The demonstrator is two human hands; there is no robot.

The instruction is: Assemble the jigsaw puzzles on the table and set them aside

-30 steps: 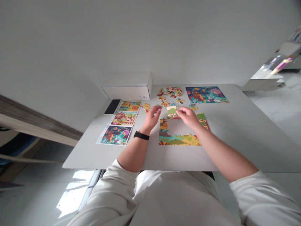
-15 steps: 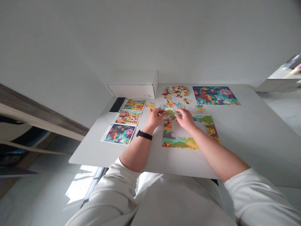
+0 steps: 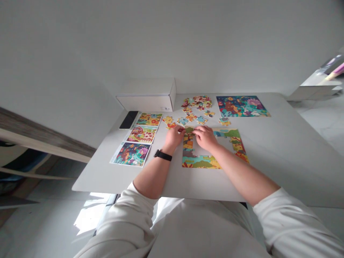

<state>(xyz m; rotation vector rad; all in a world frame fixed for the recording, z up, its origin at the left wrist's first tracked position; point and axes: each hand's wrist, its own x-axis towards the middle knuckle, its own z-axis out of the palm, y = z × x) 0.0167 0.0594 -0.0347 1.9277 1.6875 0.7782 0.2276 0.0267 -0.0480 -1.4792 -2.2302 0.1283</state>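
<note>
A green tree puzzle piece point(image 3: 189, 130) lies at the upper left corner of the jigsaw frame point(image 3: 201, 163), in line with the border pieces. My left hand point(image 3: 174, 137) has its fingers pinched at the piece's left edge. From the other side, my right hand point(image 3: 206, 138) has its thumb and fingers closed on the piece's right edge and hides part of the top border. The frame's sides show animals, trees and water, while bare table shows in its middle.
Several loose pieces point(image 3: 191, 117) lie beyond my hands, with a heaped pile point(image 3: 200, 102) behind them. A finished dark puzzle point(image 3: 242, 106) lies at right. To the left are a picture sheet point(image 3: 142, 134), a phone point(image 3: 129, 119) and a white box point(image 3: 147, 103).
The tree piece has moved down and left into the frame's upper left corner, lining up with the left column. Both hands moved with it, and the view shifted slightly.
</note>
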